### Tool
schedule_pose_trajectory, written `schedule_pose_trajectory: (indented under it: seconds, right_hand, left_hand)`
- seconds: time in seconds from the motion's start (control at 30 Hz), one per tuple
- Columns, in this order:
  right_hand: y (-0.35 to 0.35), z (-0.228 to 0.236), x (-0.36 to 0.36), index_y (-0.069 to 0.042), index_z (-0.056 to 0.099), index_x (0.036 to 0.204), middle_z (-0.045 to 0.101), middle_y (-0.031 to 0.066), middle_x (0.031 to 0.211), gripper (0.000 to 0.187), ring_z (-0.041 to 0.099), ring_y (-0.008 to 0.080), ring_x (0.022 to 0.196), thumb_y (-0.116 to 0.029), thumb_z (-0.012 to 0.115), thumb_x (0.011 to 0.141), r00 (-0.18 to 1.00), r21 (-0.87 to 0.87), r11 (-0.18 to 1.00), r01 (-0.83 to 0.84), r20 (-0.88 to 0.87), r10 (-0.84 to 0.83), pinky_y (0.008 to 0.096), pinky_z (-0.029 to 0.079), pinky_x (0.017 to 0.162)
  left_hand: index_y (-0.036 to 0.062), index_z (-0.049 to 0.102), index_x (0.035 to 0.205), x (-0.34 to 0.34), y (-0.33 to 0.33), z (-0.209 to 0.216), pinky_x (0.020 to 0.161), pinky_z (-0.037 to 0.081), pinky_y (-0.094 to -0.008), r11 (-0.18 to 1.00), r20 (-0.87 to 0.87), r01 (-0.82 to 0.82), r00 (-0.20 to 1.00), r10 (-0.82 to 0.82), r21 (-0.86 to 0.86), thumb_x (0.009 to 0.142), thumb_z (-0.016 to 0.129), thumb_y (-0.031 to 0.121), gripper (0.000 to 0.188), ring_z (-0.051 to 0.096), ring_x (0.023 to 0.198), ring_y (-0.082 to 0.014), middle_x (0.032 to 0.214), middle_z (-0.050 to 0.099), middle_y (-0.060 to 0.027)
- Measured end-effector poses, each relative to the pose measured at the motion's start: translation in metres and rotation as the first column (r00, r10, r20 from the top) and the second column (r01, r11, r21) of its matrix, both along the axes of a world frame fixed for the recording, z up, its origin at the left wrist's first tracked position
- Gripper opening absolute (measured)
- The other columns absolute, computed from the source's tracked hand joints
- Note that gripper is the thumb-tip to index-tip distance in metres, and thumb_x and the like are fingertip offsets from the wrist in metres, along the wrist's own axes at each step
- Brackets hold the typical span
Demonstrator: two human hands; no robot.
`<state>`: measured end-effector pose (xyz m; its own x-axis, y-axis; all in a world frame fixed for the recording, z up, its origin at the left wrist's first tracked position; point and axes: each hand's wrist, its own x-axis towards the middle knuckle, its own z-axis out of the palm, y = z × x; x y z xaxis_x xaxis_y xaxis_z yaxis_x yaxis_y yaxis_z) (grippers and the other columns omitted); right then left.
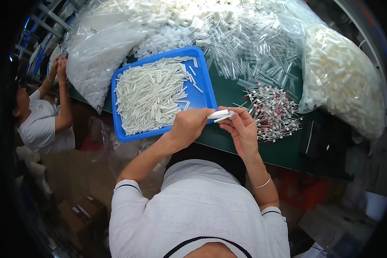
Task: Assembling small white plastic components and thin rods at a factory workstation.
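My left hand (188, 126) is closed, its fingertips pinching a thick white cylinder (218, 114) that lies level in front of me. My right hand (243, 129) closes on the other end with thumb and fingers. A thin white stick (221, 119) runs from the right fingertips, just below the cylinder. Something small and pale (231, 114) shows at the right fingertips, too small to name. To the left, a blue tray (208, 88) holds a heap of short white sticks (150, 94). Beyond my right hand lies a pile of small white-tipped parts with red bits (273, 112).
Clear plastic tubes (253, 47) are heaped at the back of the green table (221, 90). White caps (163, 41) lie behind the tray. Bulging clear bags stand at left (101, 51) and right (337, 73). Another person (47, 116) works at far left.
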<state>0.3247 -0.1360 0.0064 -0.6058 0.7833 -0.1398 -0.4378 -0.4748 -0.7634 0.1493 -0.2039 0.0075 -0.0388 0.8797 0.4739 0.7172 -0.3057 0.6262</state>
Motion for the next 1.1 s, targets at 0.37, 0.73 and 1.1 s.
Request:
schedule_pose_trajectory:
  seconds: [0.37, 0.73, 1.1]
  right_hand:
    - [0.001, -0.006, 0.003, 0.004, 0.052, 0.109, 0.064, 0.0162, 0.106, 0.022, 0.066, 0.0194, 0.089, -0.004, 0.06, 0.09, 0.982, 0.259, 0.959, 0.117, 0.112, -0.15, 0.029, 0.055, 0.08]
    - [0.028, 0.023, 0.044, -0.004, 0.064, 0.093, 0.064, 0.0106, 0.084, 0.027, 0.061, 0.0298, 0.081, -0.006, 0.076, 0.068, 0.688, 0.928, 0.244, -0.283, 0.373, -0.622, 0.0401, 0.046, 0.076]
    - [0.041, 0.033, 0.084, -0.005, 0.066, 0.108, 0.065, 0.0117, 0.085, 0.03, 0.059, 0.0253, 0.065, -0.007, 0.07, 0.079, 0.55, 0.802, 0.55, -0.233, 0.575, -0.606, 0.0331, 0.048, 0.061]
  left_hand:
    - [0.0023, 0.058, 0.119, 0.022, -0.008, 0.028, 0.064, 0.051, -0.029, 0.945, 0.394, 0.055, 0.915, 0.081, -0.321, 0.082, 0.065, -0.001, 0.038, 0.065, 0.074, -0.0221, 0.091, 0.065, -0.0161]
    - [0.0027, 0.065, 0.098, 0.013, 0.067, 0.033, 0.064, 0.047, -0.0303, 0.918, 0.367, 0.289, 0.913, -0.178, -0.273, 0.087, 0.063, 0.009, 0.013, 0.061, 0.069, -0.0158, 0.082, 0.064, -0.0074]
    - [0.003, 0.057, 0.086, 0.03, 0.157, -0.013, 0.077, 0.046, -0.0363, 0.976, -0.411, 0.204, 0.898, -0.155, 0.077, 0.071, 0.069, 0.009, 0.02, 0.053, 0.093, -0.0285, 0.093, 0.053, -0.0108]
